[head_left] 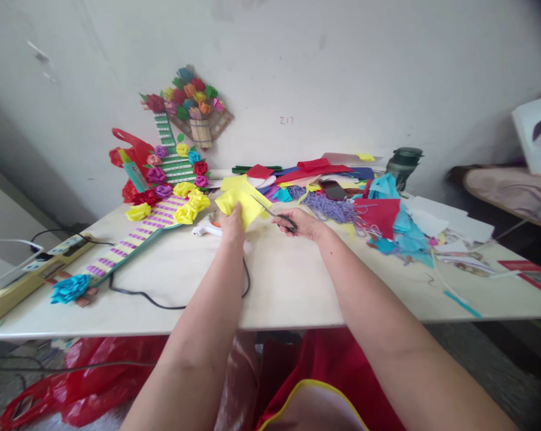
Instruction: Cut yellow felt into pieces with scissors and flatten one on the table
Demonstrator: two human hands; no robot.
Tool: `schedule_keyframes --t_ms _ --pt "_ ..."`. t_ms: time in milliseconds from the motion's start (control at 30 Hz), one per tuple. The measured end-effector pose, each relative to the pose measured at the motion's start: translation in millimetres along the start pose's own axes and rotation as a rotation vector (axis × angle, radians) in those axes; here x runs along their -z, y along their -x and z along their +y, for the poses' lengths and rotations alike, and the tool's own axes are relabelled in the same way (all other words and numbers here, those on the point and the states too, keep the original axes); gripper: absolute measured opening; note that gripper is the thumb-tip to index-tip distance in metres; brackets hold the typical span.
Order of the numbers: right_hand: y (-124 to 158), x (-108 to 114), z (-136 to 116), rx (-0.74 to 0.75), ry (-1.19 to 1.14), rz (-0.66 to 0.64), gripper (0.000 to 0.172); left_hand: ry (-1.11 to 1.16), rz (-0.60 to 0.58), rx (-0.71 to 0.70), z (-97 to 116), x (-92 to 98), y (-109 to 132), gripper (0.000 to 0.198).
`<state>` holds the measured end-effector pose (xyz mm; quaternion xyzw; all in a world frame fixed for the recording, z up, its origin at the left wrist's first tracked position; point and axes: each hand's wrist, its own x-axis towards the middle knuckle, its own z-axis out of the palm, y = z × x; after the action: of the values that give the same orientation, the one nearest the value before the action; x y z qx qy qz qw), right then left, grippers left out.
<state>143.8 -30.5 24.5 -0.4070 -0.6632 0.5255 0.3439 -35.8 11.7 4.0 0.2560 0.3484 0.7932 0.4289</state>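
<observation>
My left hand is closed on the lower edge of a folded yellow felt sheet, held up just above the pale table. My right hand grips the black handles of a pair of scissors. The open blades point left and touch the right edge of the yellow sheet. A white glue gun lies on the table just left of my left hand, with its black cord looping toward the front edge.
A long striped craft strip with yellow, purple and blue paper flowers lies at the left. Coloured felt scraps, purple string, a phone and a green jar crowd the back right. A power strip sits at far left. Red bags lie underneath.
</observation>
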Motion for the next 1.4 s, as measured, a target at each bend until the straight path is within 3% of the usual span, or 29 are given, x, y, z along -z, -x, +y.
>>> schedule_keyframes --t_ms 367,767,1400 --pt "3.0 -1.6 -2.4 0.020 -0.063 -0.024 0.030 -0.001 -0.050 0.018 1.7 -1.1 3.5 0.013" --pt "4.4 -3.2 -1.2 0.009 -0.089 0.021 0.075 -0.013 -0.075 0.041 1.3 -2.0 5.5 0.016" --pt "4.2 -6.3 -7.7 -0.004 -0.048 0.086 0.078 -0.033 -0.050 0.011 1.6 -0.6 3.4 0.016"
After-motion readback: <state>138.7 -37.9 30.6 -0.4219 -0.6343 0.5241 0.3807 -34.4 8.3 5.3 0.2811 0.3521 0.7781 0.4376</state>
